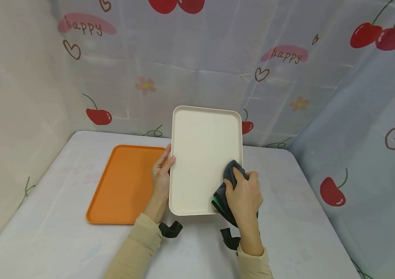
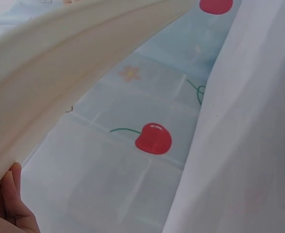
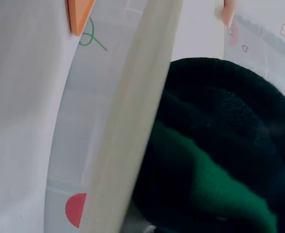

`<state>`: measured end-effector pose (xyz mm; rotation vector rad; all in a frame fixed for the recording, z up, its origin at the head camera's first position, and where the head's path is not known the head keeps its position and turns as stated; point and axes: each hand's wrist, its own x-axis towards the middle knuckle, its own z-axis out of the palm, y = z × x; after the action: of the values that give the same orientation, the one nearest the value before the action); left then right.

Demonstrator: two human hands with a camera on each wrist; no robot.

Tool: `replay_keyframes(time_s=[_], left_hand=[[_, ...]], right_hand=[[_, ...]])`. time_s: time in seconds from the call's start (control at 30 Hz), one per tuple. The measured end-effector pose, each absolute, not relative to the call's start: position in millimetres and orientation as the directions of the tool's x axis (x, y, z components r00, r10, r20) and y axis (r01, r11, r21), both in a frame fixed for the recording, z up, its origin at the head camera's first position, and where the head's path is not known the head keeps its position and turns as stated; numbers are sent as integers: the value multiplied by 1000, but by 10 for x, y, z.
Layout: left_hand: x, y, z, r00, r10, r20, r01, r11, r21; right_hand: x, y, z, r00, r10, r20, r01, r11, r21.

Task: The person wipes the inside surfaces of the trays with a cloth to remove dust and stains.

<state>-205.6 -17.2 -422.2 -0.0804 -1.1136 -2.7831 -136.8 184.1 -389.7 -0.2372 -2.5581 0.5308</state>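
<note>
Got this cream, rectangular, low-rimmed tray [image 1: 201, 155] tilted up between my hands, its left edge pinched in my left hand [image 1: 161, 178], while my right hand [image 1: 244, 195] has its fingers bunched round a folded dark grey fabric cloth with a green patch [image 1: 221, 197] against the tray's lower right part. Just left of my left-hand grip, an orange, rectangular, rimmed tray [image 1: 124, 186] lies flat on the white-covered table [image 1: 288, 217] below both hands.

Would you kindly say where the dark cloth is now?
In the head view, the dark cloth is in the right hand, over the lower right corner of the cream tray.
</note>
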Motion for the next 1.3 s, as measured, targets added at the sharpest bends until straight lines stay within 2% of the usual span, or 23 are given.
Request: replay_keyframes(time_s=[0.53, 0.73, 1.1, 1.3], left_hand=[[-2072, -156, -4210, -988, -119, 99, 154, -695, 702], [-2059, -153, -4232, -989, -108, 103, 149, -680, 718], [-2022, -87, -4252, -990, -97, 101, 140, -684, 716], [-2027, -71, -4247, -990, -113, 87, 140, -668, 730]], right_hand=[[-1354, 1498, -3914, -822, 86, 563, -134, 931, -339], [-1331, 1320, -3901, -822, 3, 569, -205, 931, -301], [-1232, 994, -3871, -789, -229, 570, -370, 918, -142], [-1218, 938, -3863, -786, -249, 565, -377, 919, -119]])
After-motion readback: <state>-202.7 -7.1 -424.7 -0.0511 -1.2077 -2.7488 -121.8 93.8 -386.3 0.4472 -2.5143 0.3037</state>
